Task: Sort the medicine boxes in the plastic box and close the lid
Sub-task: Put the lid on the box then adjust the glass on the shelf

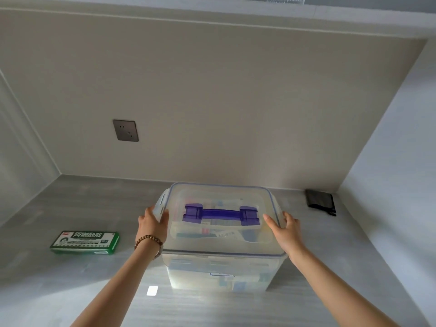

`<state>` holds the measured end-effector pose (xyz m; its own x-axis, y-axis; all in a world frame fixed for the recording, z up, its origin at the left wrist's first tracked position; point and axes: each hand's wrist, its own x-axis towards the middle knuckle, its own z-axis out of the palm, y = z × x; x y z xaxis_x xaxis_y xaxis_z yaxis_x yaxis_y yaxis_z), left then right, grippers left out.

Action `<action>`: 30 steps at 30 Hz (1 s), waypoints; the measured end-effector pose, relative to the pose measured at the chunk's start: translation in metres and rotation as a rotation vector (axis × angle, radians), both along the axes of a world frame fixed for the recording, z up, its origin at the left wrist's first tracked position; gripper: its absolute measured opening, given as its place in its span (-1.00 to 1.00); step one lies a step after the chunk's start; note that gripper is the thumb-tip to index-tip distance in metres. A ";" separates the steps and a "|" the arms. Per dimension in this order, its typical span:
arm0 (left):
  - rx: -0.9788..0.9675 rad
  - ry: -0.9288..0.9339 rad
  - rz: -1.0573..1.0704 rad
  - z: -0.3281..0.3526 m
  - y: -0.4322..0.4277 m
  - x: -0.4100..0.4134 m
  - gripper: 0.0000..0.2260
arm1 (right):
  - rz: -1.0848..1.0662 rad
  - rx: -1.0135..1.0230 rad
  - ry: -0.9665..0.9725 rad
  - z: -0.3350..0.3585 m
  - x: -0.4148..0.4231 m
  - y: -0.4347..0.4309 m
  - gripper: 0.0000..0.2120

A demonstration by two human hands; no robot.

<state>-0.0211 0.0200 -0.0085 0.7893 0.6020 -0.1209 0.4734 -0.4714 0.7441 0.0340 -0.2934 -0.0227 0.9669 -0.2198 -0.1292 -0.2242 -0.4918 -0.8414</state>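
back wall (236, 102): beige, plain | wall socket (125, 130): grey, left of centre | left side wall (18, 149), right side wall (401, 161): pale | countertop (70, 279): grey wood-grain, bright light patch (152, 290) lower centre | black pouch (320, 201): far right corner

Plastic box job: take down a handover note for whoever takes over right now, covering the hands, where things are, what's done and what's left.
Left hand grips the lid at its left edge; right hand grips its right edge.
The lid sits on the plastic box, which stands on the counter. Medicine boxes show dimly through it.
One green medicine box lies on the counter, left of the plastic box and apart from it.
Done: boxes inside, lid placed on top.
Left: probably put the green medicine box in, then snap the latches; whether they are clipped cannot be told.
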 end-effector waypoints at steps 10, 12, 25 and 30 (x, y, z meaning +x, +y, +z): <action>-0.110 0.078 -0.148 -0.004 0.003 0.012 -0.58 | 0.067 0.119 0.032 0.004 0.005 -0.001 -0.35; -0.097 0.111 -0.218 -0.003 0.006 0.016 -0.57 | 0.076 0.120 0.028 0.007 0.005 -0.001 -0.43; -0.242 0.074 -0.225 -0.008 0.001 0.016 -0.53 | 0.110 0.128 0.056 0.016 0.000 0.004 -0.55; -0.593 -0.006 -0.183 -0.014 0.006 0.013 -0.50 | 0.102 0.268 0.074 0.017 -0.006 0.001 -0.62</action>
<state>-0.0084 0.0262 -0.0229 0.8752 0.2885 -0.3884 0.4188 -0.0496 0.9067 0.0284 -0.2922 -0.0054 0.9680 -0.0704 -0.2409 -0.2510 -0.2773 -0.9274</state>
